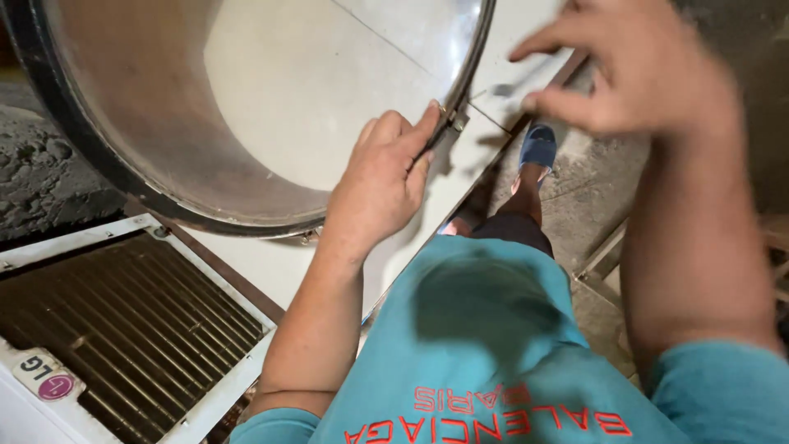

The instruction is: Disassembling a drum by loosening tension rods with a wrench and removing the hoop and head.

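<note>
L hand [380,185] clamped on rim of big metal drum [140,123]; stiff, prob heavy, slick, thin edge. R hand [637,70] pinching sth small, blurred, can't tell what

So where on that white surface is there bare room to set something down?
Bare room: the white panel seen through the open metal drum, and a strip between the drum's lower rim and the panel's near edge. Crowded: the rim where the left hand grips it, and the corner under the right hand. The finned grille unit fills the space lower left.
</note>
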